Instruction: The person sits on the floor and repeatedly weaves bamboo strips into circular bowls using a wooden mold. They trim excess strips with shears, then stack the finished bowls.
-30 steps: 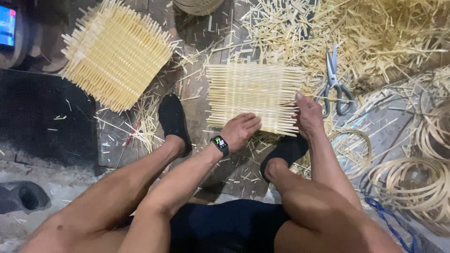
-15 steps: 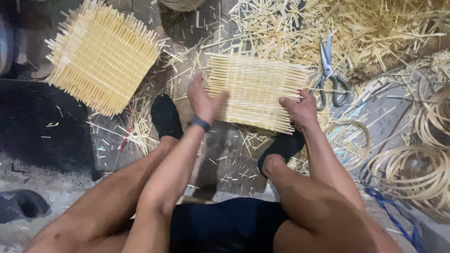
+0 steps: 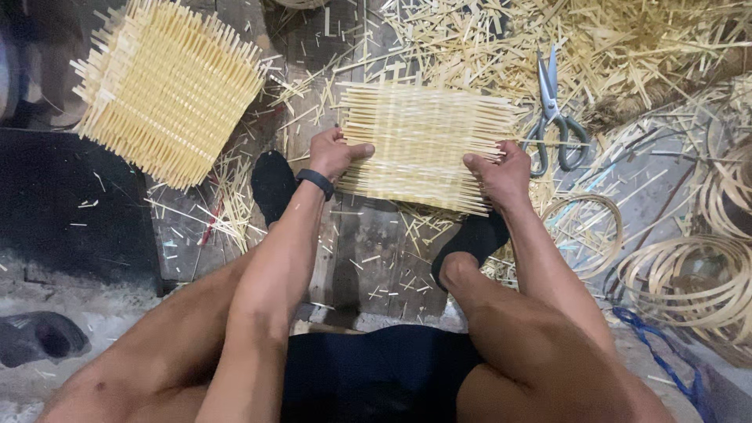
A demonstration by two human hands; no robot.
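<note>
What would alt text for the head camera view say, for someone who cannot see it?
Seen from above, a seated person's left hand and right hand grip opposite edges of a woven bamboo mat on the floor. A second woven mat lies at upper left, scissors and coiled strips at right.

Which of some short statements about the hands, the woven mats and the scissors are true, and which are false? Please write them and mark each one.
1. Both hands hold the woven mat by its sides. True.
2. The scissors lie left of that mat. False: right of it.
3. The left hand has a dark wristband at its wrist. True.
4. The right hand holds the scissors. False: it holds the mat.
5. A second woven mat lies at upper left. True.
</note>
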